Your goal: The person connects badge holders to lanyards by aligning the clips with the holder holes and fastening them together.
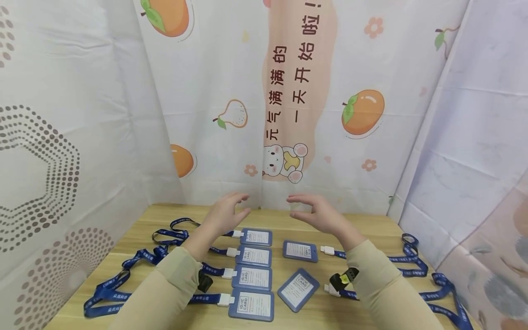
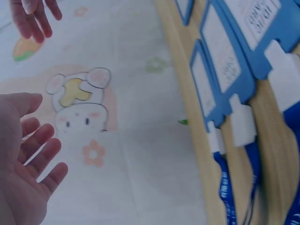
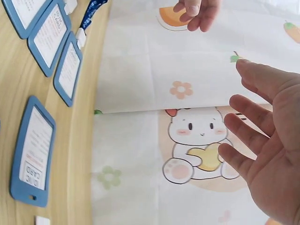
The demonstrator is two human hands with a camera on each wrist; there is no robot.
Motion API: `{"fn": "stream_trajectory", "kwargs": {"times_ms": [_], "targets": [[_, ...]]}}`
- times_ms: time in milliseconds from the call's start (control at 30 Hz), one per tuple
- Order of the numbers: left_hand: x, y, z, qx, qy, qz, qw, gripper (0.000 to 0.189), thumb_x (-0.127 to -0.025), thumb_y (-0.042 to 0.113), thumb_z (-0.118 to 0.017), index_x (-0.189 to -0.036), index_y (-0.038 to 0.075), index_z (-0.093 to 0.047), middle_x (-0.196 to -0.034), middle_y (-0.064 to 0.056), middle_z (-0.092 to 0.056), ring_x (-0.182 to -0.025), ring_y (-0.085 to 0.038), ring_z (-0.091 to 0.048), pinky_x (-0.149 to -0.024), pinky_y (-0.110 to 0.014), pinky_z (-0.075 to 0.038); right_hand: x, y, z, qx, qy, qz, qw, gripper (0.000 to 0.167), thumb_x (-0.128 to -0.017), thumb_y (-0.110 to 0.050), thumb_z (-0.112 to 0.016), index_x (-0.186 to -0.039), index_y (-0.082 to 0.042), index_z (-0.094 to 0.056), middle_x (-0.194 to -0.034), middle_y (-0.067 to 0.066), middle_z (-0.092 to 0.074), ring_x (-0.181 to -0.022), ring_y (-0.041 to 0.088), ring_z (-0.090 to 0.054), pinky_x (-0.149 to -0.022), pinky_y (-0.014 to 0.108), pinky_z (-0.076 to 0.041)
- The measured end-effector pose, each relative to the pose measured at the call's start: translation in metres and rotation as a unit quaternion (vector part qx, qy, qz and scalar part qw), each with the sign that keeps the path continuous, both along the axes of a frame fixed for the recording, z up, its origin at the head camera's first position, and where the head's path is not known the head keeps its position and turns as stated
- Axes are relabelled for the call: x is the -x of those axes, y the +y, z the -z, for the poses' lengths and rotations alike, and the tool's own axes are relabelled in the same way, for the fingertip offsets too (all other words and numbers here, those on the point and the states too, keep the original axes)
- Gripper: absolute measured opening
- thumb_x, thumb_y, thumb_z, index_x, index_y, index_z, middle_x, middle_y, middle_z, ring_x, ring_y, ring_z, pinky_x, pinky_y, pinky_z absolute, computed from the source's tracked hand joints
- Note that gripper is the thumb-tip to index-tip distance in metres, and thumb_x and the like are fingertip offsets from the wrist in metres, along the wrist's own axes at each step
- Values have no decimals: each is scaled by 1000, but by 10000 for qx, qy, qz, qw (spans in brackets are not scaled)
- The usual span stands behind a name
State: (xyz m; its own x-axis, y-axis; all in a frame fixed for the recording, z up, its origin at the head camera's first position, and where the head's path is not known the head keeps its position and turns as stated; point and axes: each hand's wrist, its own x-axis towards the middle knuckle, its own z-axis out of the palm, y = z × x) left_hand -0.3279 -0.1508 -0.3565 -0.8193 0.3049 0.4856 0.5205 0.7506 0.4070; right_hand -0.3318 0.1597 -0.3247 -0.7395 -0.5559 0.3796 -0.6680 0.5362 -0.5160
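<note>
All views toward the curtain (image 1: pixel 222 156)

Six blue card holders (image 1: pixel 298 290), each white insert (image 1: pixel 259 305) headed "ID/IC CARD" (finer lines beneath too small to read); one white curtain (image 1: pixel 231 59), printed in brown "元气满满的一天开始啦!"; blue lanyards (image 1: pixel 115 297), bearing white Chinese lettering, not clearly legible.

Place: I see a curtained-off workspace
Curtains (image 1: pixel 247 85): printed cloth on three sides
Desk (image 1: pixel 272 220): wood-grained top, inside them
</note>
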Motion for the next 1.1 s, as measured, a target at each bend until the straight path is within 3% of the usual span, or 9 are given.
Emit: {"fn": "stream_trajectory", "kwargs": {"times_ms": [267,533,733,1100], "targets": [[-16,6,-20,-195,281,129,9993,45,-96,24,-73,-137,8,-60,-131,-7,-65,-120,-25,-60,-100,-45,-51,-18,25,-17,-90,451,33,9989,44,-94,-24,-76,-136,-16,-66,-145,8,-58,-136,31,-50,-107,55,-44],[-29,8,-34,-241,517,265,9980,48,-96,26,-72,-139,8,-59,-130,-7,-65,-119,-24,-61,-100,-43,-51,-33,54,-29,-138,713,87,9973,45,-94,-18,-76,-136,-9,-64,-142,12,-59,-134,36,-51,-107,58,-42],[-37,9,-35,-196,615,360,9973,49,-95,27,-73,-138,7,-59,-129,-7,-65,-119,-23,-60,-100,-43,-51,-39,71,-31,-294,881,173,9955,47,-94,-20,-76,-137,-8,-63,-140,13,-60,-131,37,-53,-102,60,-46],[-49,31,-24,-191,468,625,9968,54,-94,31,-75,-140,9,-58,-134,-5,-63,-121,-22,-59,-101,-41,-51,-55,93,-23,-662,525,460,9954,61,-92,-37,-77,-143,-10,-58,-143,11,-58,-124,36,-58,-93,58,-53]]}}
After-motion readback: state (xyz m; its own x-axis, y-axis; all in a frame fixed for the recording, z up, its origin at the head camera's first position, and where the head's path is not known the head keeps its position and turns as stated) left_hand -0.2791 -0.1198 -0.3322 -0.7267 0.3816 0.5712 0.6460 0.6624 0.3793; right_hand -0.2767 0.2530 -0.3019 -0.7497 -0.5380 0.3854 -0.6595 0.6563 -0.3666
